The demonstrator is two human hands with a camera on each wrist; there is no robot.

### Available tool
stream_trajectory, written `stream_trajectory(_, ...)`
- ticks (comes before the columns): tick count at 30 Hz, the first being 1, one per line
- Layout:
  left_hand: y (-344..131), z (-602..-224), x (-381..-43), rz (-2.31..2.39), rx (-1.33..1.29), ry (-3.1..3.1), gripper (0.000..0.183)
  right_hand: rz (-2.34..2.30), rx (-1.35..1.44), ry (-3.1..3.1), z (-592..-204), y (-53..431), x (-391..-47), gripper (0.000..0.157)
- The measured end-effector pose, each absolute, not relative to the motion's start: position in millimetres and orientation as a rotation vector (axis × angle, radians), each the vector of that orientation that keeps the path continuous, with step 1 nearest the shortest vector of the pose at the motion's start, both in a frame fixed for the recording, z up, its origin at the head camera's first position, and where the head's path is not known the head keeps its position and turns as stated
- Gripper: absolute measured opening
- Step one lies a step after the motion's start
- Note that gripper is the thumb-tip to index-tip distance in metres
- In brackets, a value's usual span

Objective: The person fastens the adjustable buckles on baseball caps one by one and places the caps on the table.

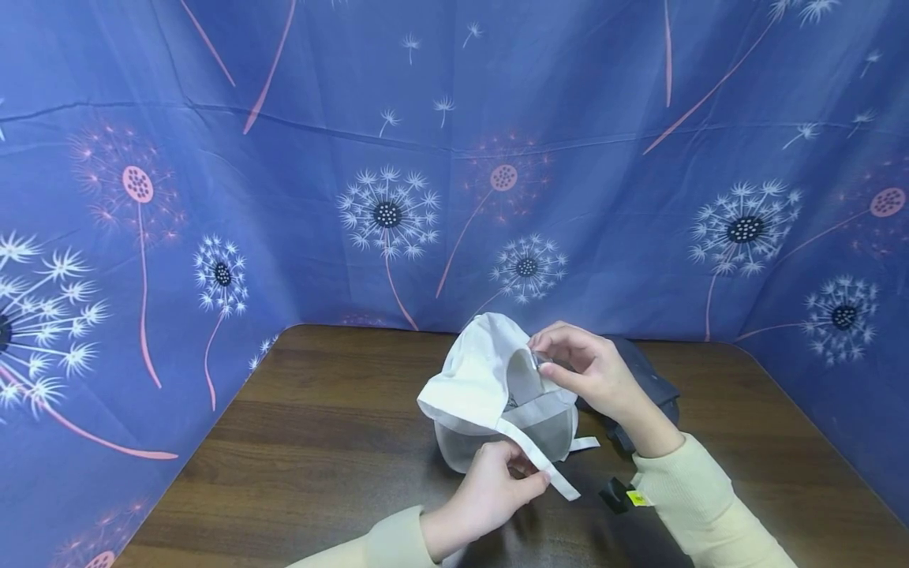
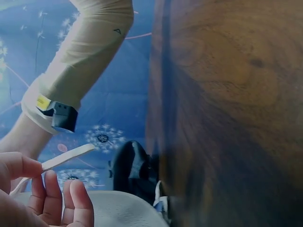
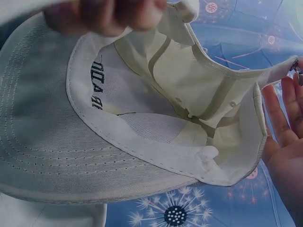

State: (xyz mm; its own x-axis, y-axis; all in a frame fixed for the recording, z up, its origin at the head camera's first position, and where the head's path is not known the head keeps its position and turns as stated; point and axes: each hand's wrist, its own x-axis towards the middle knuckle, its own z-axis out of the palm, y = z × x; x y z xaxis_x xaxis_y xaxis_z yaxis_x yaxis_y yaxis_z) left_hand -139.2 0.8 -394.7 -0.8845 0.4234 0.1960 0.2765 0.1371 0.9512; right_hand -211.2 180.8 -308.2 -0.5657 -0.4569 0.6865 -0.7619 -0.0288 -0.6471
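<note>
A white baseball cap (image 1: pixel 472 371) is held over the table, its opening and brim (image 3: pixel 42 118) towards me. Dark lettering (image 3: pixel 97 85) shows on its inner side in the right wrist view. My left hand (image 1: pixel 493 485) pinches the cap's white back strap (image 1: pixel 536 454) between thumb and fingers, the loose end sticking out past them. With thumb and fingertips, my right hand (image 1: pixel 592 371) holds the opposite side of the back opening, at a small metal buckle (image 3: pixel 297 66). The other fingers (image 3: pixel 279 111) of that hand are spread beside the cap.
Behind my right forearm lies a dark cap (image 1: pixel 649 383) on the brown wooden table (image 1: pixel 284 442). Another white strap end (image 1: pixel 585 443) pokes out near the held cap. A black wrist device (image 1: pixel 616 495) with a yellow label sits at my right cuff. Blue dandelion-print cloth (image 1: pixel 454 95) surrounds the table.
</note>
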Motion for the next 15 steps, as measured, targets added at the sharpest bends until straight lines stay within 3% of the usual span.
stream_trajectory(15, -11.9, -368.4, -129.0, 1.933, 0.689, 2.224, 0.009, 1.666, 1.214, -1.961, -310.1, 186.6, -212.7, 0.02)
